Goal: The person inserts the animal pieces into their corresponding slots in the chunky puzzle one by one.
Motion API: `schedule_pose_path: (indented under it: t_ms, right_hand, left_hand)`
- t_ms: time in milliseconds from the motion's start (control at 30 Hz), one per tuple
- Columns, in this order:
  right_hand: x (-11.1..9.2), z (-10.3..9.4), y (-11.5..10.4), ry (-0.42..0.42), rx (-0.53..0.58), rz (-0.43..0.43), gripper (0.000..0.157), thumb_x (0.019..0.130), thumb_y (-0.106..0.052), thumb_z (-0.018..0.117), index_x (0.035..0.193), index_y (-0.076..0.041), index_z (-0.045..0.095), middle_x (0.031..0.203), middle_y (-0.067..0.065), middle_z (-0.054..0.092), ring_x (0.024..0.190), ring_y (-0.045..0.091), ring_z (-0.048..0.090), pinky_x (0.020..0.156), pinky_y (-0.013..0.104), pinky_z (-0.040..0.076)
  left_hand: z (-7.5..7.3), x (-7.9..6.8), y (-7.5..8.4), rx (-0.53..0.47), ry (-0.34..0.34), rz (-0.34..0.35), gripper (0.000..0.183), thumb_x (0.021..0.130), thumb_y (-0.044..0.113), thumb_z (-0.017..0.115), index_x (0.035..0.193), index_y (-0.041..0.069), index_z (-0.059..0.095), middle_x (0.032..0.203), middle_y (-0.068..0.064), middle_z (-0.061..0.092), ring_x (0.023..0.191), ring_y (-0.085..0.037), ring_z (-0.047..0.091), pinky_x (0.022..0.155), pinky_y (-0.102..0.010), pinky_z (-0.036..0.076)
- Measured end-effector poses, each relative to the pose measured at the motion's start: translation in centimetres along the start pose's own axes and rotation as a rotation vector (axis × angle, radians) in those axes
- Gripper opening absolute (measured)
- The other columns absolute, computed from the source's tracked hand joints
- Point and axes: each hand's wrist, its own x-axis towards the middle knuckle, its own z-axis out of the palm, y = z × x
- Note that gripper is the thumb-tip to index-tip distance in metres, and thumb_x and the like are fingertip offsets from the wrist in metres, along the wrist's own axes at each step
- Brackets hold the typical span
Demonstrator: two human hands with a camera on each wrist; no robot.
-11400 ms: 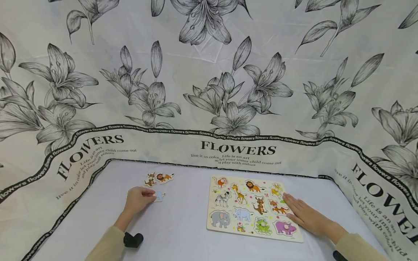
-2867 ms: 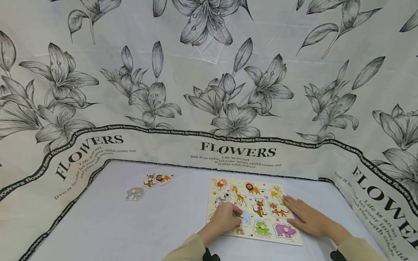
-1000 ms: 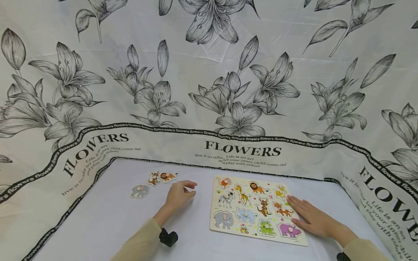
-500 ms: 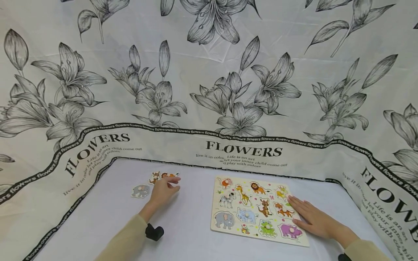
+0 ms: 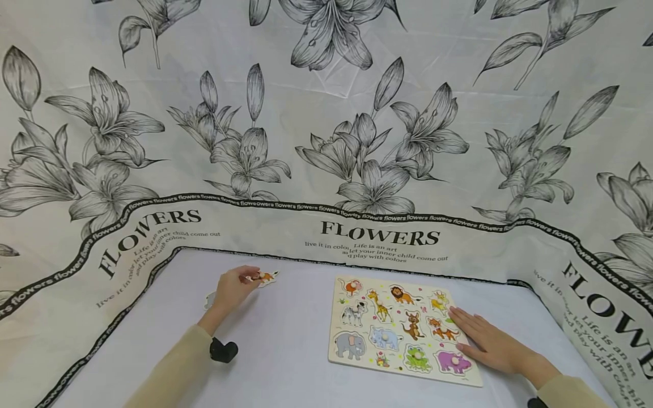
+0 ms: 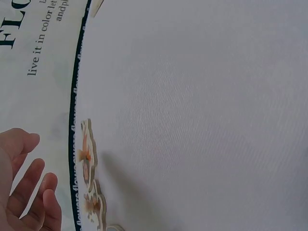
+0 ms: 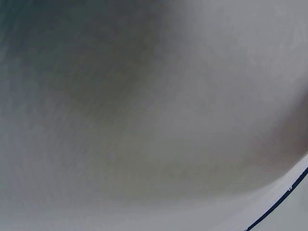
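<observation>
My left hand [image 5: 232, 292] reaches over the loose animal puzzle pieces at the back left. In the left wrist view that hand [image 6: 31, 183] has its fingers loosely bent, nothing between them, apart from the pieces. A lion piece [image 5: 267, 277] with a small knob shows just past the fingertips; beside it the kangaroo piece [image 6: 95, 208] is hidden by the hand in the head view. The elephant piece [image 5: 208, 300] peeks out behind the wrist. My right hand [image 5: 492, 343] lies flat with straight fingers at the right edge of the wooden animal puzzle board [image 5: 398, 367].
Knobbed rhino [image 5: 385, 338], frog [image 5: 417, 358] and hippo [image 5: 453, 361] pieces sit in the board. White cloth [image 5: 285, 345] covers the table. A flower-print curtain [image 5: 275, 226] stands round the back and sides. The right wrist view shows mostly blurred cloth [image 7: 159, 159].
The left hand pinched the blue rhino piece, carried it to the board and left it there. It has since moved back left to the loose pieces. The right hand stayed at the board's edge.
</observation>
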Motion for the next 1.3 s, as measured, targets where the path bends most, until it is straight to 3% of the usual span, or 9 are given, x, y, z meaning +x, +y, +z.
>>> schedule_pose_path:
  t_ms: [200,333,567,767,967,1300]
  right_hand:
    - [-0.1,0.2,0.2,-0.004,0.004,0.008,0.063,0.094,-0.035,0.058,0.144,0.001,0.04,0.144,0.023,0.045,0.138,-0.018,-0.01,0.108,0.004,-0.01]
    - [-0.1,0.2,0.1,-0.001,0.006,0.01,0.063,0.094,-0.035,0.058,0.144,0.0,0.04,0.144,0.023,0.045,0.139,-0.017,-0.009,0.108,0.004,-0.01]
    - [-0.1,0.3,0.1,-0.009,0.006,0.019,0.063,0.094,-0.035,0.057,0.144,-0.001,0.039,0.144,0.023,0.044,0.138,-0.018,-0.01,0.108,0.003,-0.01]
    - [-0.1,0.1,0.0,-0.012,0.013,0.024,0.063,0.094,-0.035,0.058,0.144,-0.001,0.04,0.144,0.023,0.045,0.138,-0.019,-0.01,0.108,0.003,-0.01]
    - [-0.1,-0.1,-0.1,-0.027,0.016,0.04,0.064,0.095,-0.037,0.056,0.145,-0.001,0.038,0.145,0.022,0.043,0.137,-0.019,-0.011,0.107,0.003,-0.01]
    - [0.0,-0.2,-0.3,-0.024,0.033,0.038,0.063,0.095,-0.035,0.057,0.145,0.0,0.038,0.145,0.023,0.044,0.137,-0.019,-0.011,0.107,0.003,-0.009]
  left_hand:
    - [-0.7,1.0,-1.3,0.025,-0.03,-0.013,0.031,0.084,0.009,0.071,0.113,0.0,0.068,0.103,-0.019,0.071,0.085,-0.024,0.064,0.066,-0.024,0.045]
    - [-1.1,1.5,-2.4,0.029,-0.032,-0.056,0.033,0.084,0.01,0.071,0.115,0.0,0.067,0.104,-0.019,0.07,0.088,-0.026,0.064,0.067,-0.025,0.047]
    - [-2.0,1.7,-3.6,0.093,-0.062,-0.117,0.037,0.086,0.014,0.069,0.119,0.0,0.064,0.113,-0.019,0.067,0.088,-0.025,0.061,0.066,-0.026,0.044]
    - [-2.4,1.9,-4.4,0.137,-0.088,-0.143,0.04,0.084,0.017,0.071,0.12,0.001,0.063,0.112,-0.021,0.066,0.093,-0.028,0.06,0.073,-0.033,0.046]
    - [-2.4,2.0,-5.3,0.175,-0.102,-0.125,0.042,0.083,0.02,0.074,0.118,-0.001,0.064,0.11,-0.022,0.067,0.095,-0.032,0.06,0.08,-0.043,0.048]
    - [-2.1,2.4,-5.9,0.19,-0.134,-0.131,0.04,0.082,0.02,0.075,0.114,-0.002,0.065,0.105,-0.021,0.069,0.093,-0.032,0.061,0.081,-0.044,0.049]
